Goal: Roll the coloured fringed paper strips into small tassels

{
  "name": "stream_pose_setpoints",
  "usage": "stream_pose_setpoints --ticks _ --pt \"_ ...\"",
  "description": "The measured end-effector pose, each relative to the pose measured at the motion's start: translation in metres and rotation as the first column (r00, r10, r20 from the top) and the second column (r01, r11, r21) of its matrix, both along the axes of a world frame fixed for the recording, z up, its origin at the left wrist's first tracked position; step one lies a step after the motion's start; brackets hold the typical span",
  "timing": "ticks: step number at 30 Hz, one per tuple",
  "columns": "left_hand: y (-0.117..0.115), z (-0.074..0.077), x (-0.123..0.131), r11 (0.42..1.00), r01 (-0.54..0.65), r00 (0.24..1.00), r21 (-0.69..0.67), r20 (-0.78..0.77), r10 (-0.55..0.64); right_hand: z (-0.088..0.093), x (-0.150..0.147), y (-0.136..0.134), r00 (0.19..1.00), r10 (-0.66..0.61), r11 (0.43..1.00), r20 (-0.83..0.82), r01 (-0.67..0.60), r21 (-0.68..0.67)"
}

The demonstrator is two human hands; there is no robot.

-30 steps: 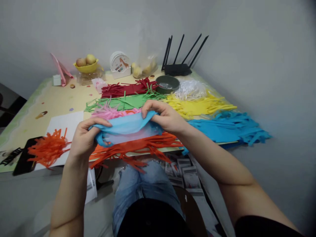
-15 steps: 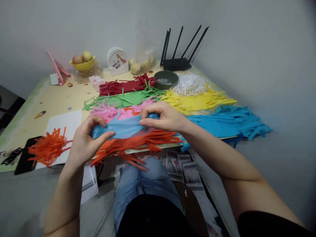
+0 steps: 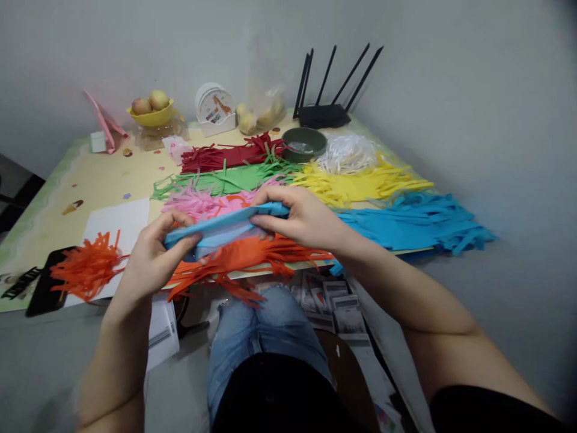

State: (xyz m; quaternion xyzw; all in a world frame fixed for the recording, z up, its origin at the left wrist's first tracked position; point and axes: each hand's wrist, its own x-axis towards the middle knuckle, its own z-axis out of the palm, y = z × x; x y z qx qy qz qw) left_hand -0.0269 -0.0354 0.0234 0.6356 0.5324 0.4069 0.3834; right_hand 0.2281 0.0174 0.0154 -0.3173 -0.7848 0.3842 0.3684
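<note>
A folded piece of light-blue tissue paper (image 3: pixel 220 225) is stretched between my two hands, above the table's front edge. My left hand (image 3: pixel 155 255) pinches its left end between thumb and fingers. At the other end, my right hand (image 3: pixel 300 219) grips it the same way. Just below lies fringed orange paper (image 3: pixel 238 255), its strips hanging over the edge. Behind the blue piece is fringed pink paper (image 3: pixel 193 201), partly hidden. Fringed blue paper (image 3: pixel 401 225) spreads out to the right of my right hand. An orange pompom (image 3: pixel 92 267) rests left of my left hand.
Fringed green (image 3: pixel 243 180), dark red (image 3: pixel 234 156) and yellow paper (image 3: pixel 360 183) lie farther back, with white strips (image 3: pixel 349 153) beside a dark green bowl (image 3: pixel 304 144). A black router (image 3: pixel 324 116), a fruit bowl (image 3: pixel 153 116) and a phone (image 3: pixel 45 288) are also on the table.
The light-blue paper has tilted, so a narrow folded upper edge now faces me instead of its flat side. Both hands keep their grip and have shifted slightly left.
</note>
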Motion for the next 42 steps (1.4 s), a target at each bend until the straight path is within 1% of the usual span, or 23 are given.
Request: stream_pose_setpoints --ticks 2,4,7,10,13,15,17,18,19,20,22,24,26,28,30,32,35,37,39,41,42 --pt "-0.002 -0.006 -0.002 1.000 0.007 0.992 -0.016 0.125 -0.005 -0.002 -0.002 -0.002 0.996 -0.009 1.000 -0.089 0.010 0.016" --pt "-0.005 -0.010 -0.003 1.000 0.016 0.977 0.007 0.211 -0.017 -0.005 -0.003 -0.003 0.985 0.004 1.000 -0.171 0.001 0.025" --pt "-0.008 -0.013 -0.002 0.997 0.041 0.952 0.067 0.299 -0.060 -0.011 -0.006 -0.003 0.961 0.048 0.996 -0.274 -0.067 -0.059" --pt "-0.009 -0.012 -0.001 0.990 0.077 0.926 0.120 0.359 -0.115 -0.017 -0.007 -0.002 0.934 0.093 0.980 -0.344 -0.148 -0.135" --pt "-0.009 -0.011 -0.002 0.985 0.094 0.926 0.148 0.350 -0.141 -0.019 -0.006 -0.001 0.933 0.131 0.973 -0.336 -0.187 -0.138" --pt "-0.010 -0.010 -0.004 0.977 0.123 0.938 0.177 0.300 -0.172 -0.018 -0.005 -0.001 0.933 0.170 0.969 -0.318 -0.217 -0.120" --pt "-0.013 -0.011 -0.004 0.969 0.108 0.974 0.221 0.172 -0.148 -0.016 -0.005 -0.003 0.951 0.164 0.979 -0.262 -0.189 -0.073" --pt "-0.014 -0.011 -0.003 0.966 0.073 0.992 0.249 0.083 -0.097 -0.014 -0.005 -0.005 0.967 0.132 0.990 -0.219 -0.141 -0.029" --pt "-0.015 -0.011 -0.002 0.958 0.024 1.000 0.285 -0.011 -0.022 -0.013 -0.006 -0.007 0.982 0.082 0.997 -0.172 -0.077 0.031" --pt "-0.016 -0.011 0.000 0.946 -0.025 0.993 0.323 -0.101 0.060 -0.012 -0.007 -0.009 0.991 0.025 0.995 -0.129 -0.013 0.096" --pt "-0.016 -0.010 0.004 0.915 -0.086 0.957 0.395 -0.223 0.186 -0.011 -0.008 -0.013 0.996 -0.066 0.975 -0.064 0.078 0.206" --pt "-0.017 -0.008 0.006 0.903 -0.086 0.922 0.421 -0.311 0.233 -0.011 -0.009 -0.016 0.993 -0.119 0.956 -0.010 0.118 0.267" --pt "-0.016 -0.006 0.007 0.914 -0.035 0.897 0.403 -0.390 0.207 -0.012 -0.009 -0.017 0.989 -0.149 0.944 0.022 0.136 0.301" --pt "-0.014 -0.004 0.008 0.936 0.039 0.880 0.350 -0.456 0.135 -0.012 -0.009 -0.017 0.987 -0.156 0.937 0.042 0.135 0.324" --pt "-0.012 -0.002 0.009 0.951 0.098 0.866 0.293 -0.497 0.063 -0.011 -0.008 -0.017 0.987 -0.147 0.935 0.063 0.118 0.335" --pt "-0.009 0.001 0.011 0.960 0.121 0.861 0.252 -0.508 0.025 -0.008 -0.008 -0.018 0.988 -0.133 0.937 0.082 0.098 0.335" --pt "-0.005 0.004 0.012 0.974 0.119 0.885 0.191 -0.466 -0.017 -0.002 -0.006 -0.019 0.988 -0.129 0.950 0.080 0.100 0.294" --pt "-0.003 0.006 0.011 0.983 0.133 0.918 0.127 -0.389 -0.074 0.001 -0.005 -0.020 0.991 -0.119 0.974 0.053 0.106 0.199" --pt "-0.004 0.005 0.010 0.990 0.123 0.964 0.073 -0.248 -0.102 0.001 -0.003 -0.020 0.997 -0.079 0.995 -0.014 0.080 0.054" --pt "-0.006 0.002 0.009 0.997 0.081 0.995 0.017 -0.054 -0.080 -0.001 -0.003 -0.020 0.991 -0.035 0.997 -0.126 0.026 -0.076" --pt "-0.007 0.000 0.009 0.998 0.057 0.997 -0.014 0.048 -0.057 -0.003 -0.003 -0.019 0.983 -0.017 0.993 -0.185 -0.005 -0.121"
